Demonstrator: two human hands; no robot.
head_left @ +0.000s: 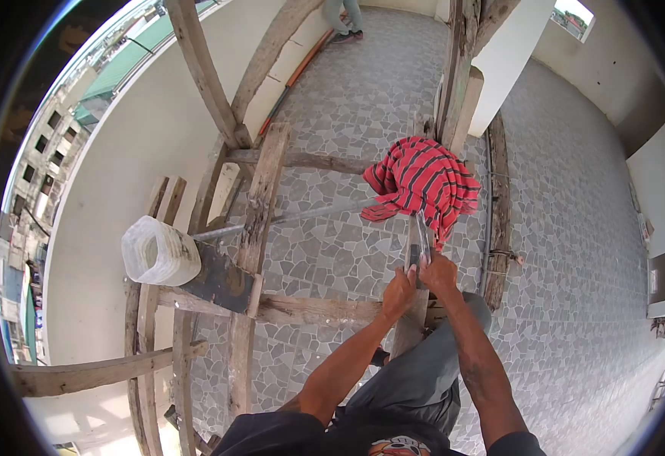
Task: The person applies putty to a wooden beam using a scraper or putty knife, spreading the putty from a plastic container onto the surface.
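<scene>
My right hand (440,275) is closed around the near end of a slim grey metal tool (424,234); its exact kind is too small to make out. Close beside it, my left hand (399,293) has its fingers curled at a dark flat piece (414,255), and what it grips is partly hidden. Both hands are above a wooden beam (411,328) that runs away from my body. Just beyond them, a red cloth with dark stripes (424,178) is bunched over the timber, with a loose end hanging near the tool.
A white plastic container (159,251) stands on a dark board (222,277) at left. Wooden scaffold posts (259,201) and a long metal bar (310,215) surround me. Stone-patterned floor (568,266) lies below. Another person's legs (345,19) show at the top, near a low wall.
</scene>
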